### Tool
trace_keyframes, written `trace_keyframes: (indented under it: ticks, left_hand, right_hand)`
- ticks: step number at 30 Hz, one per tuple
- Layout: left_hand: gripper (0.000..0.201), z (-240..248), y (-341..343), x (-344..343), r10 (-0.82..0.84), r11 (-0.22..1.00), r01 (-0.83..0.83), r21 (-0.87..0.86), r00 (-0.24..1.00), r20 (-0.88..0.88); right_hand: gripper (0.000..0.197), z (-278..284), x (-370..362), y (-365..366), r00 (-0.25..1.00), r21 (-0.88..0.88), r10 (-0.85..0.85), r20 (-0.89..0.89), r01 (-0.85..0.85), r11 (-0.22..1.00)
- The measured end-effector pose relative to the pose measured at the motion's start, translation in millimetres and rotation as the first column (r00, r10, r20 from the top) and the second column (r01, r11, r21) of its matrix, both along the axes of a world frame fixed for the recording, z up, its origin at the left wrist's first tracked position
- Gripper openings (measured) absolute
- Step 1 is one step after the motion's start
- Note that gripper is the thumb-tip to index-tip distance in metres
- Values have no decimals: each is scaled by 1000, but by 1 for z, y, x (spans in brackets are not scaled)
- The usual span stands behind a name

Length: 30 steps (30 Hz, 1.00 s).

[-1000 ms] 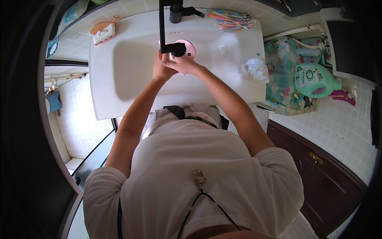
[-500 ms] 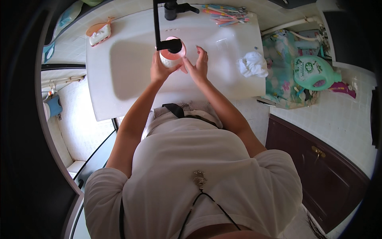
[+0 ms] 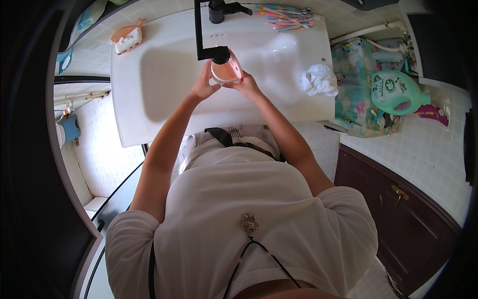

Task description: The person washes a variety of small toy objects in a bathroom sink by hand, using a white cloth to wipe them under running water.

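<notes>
A cup (image 3: 230, 73) with a pink inside and a pale outer wall is held directly below the black tap spout (image 3: 217, 53), its mouth facing up. The spout covers part of the cup's opening. My left hand (image 3: 203, 86) grips the cup's left side, thumb toward its near edge. On the other side my right hand (image 3: 247, 86) is closed against the right and near wall, some of its fingers hidden by the cup. Around and below them is the white sink (image 3: 174, 112).
A crumpled white cloth (image 3: 319, 80) lies on the sink's right ledge. Several toothbrushes (image 3: 286, 17) are piled at the back right. An orange-and-white soap dish (image 3: 128, 38) sits back left. Right of the sink are a green jug (image 3: 396, 92) and a patterned plastic cover (image 3: 351, 94).
My right hand has shifted from spread fingers beside the cup to a grip on its right side. The cup has moved slightly right and turned, showing more of its pink inside.
</notes>
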<state>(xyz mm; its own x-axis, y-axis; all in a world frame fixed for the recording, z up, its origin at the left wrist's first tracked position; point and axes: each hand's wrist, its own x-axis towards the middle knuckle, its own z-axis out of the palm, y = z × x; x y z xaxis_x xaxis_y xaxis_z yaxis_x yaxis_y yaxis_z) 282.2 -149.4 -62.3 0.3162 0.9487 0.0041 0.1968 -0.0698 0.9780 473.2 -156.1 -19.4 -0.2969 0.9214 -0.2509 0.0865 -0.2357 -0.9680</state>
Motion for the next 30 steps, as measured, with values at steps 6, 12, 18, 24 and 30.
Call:
trace_keyframes:
  ticks: [6,12,18,24,30]
  left_hand:
    - [73,58,14,17,246,749,91,-657,882,402]
    - [59,55,14,31,212,742,2,-671,948,237]
    - [64,29,11,28,411,563,52,-825,849,333]
    - [50,-1,1,4,476,601,124,-790,738,478]
    - [37,52,-2,1,438,680,58,-731,767,469]
  right_hand:
    - [70,-16,13,1,998,176,-43,46,34,984]
    - [72,8,12,4,934,75,102,342,-135,988]
    - [69,17,11,11,966,-73,24,-257,-44,996]
    - [66,40,-27,16,852,207,280,441,-401,893]
    - [68,28,-16,23,966,61,258,5,-258,964]
